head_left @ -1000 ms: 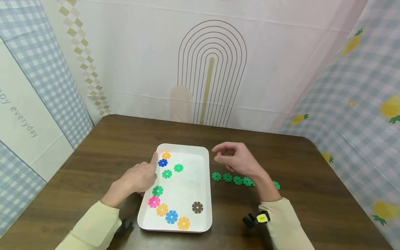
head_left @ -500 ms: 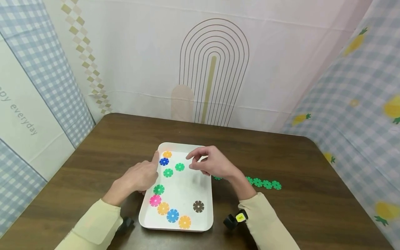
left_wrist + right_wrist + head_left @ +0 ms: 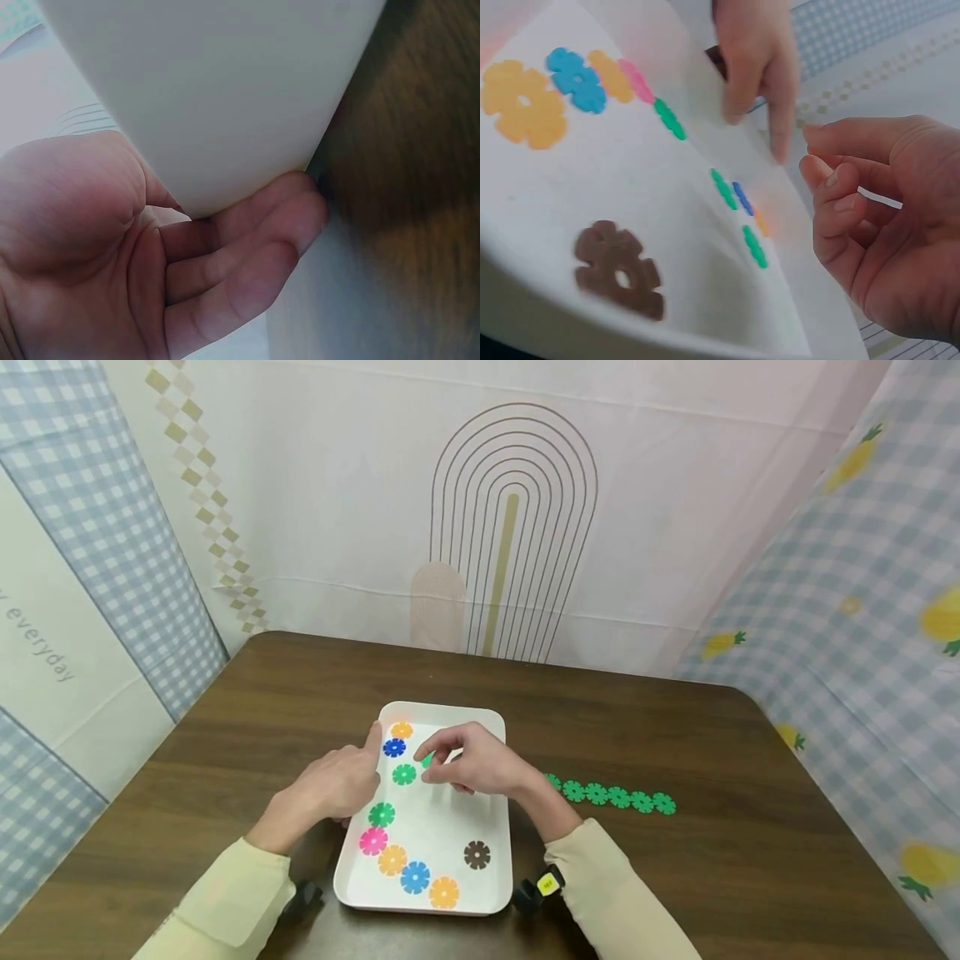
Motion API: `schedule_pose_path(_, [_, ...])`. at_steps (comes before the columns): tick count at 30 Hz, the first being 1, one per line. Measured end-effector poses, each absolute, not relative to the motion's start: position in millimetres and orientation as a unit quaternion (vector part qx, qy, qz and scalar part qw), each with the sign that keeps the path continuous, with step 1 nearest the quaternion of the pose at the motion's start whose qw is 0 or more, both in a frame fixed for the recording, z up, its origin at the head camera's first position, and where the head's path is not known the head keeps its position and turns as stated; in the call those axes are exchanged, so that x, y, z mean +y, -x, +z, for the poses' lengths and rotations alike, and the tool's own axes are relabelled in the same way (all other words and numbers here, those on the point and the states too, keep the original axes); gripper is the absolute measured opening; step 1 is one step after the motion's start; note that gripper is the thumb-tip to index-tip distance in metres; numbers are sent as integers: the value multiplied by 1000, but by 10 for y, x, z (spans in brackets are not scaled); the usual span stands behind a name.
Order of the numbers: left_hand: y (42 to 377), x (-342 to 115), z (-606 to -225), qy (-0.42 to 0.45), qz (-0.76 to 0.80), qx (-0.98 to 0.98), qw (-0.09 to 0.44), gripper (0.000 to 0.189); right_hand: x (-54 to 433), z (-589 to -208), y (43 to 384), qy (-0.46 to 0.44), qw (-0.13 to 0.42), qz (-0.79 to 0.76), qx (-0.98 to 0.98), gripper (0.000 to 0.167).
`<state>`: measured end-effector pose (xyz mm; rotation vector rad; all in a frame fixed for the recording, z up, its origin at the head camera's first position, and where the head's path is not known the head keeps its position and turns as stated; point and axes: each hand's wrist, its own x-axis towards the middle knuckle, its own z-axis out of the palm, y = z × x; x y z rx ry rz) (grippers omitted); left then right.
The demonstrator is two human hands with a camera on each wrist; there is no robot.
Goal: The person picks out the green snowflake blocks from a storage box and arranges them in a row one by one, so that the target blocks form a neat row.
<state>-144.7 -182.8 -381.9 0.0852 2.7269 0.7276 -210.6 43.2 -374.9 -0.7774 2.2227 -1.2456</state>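
Several discs point(image 3: 618, 797) lie beside the tray point(image 3: 438, 823) the left hand point(image 3: 343, 782) grips, right hand point(image 3: 477, 762) relaxed.

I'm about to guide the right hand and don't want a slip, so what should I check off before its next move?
1. Tray steadied: ok, the left hand grips its left edge.
2. Right hand free: ok, it appears to hold nothing.
3. Nearest green disc in clear sight: not ok in the head view, where the right hand partly covers it; ok in the right wrist view.
4. Brown disc clear of the right hand: ok, it lies apart.
5. Row of green discs on the table linked together: cannot tell; the joins are too small to judge.
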Motion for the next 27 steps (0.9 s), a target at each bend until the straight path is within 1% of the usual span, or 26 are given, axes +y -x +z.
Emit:
schedule_pose_path(8, [1482, -1811, -3821, -35, 245, 956, 156, 94, 377, -3884, 2051, 278, 272, -418, 821, 24])
schedule_pose_path(16, [1477, -1821, -3817, -45, 243, 957, 152, 92, 262, -3987, 1965, 279, 285, -383, 833, 24])
schedule_pose_path(20, [1458, -1834, -3817, -53, 246, 957, 145, 92, 221, -4023, 1946, 287, 283, -375, 835, 26])
schedule_pose_path(27, [1463, -1846, -3830, -55, 237, 959, 143, 91, 167, -4060, 1915, 301, 261, -368, 840, 30])
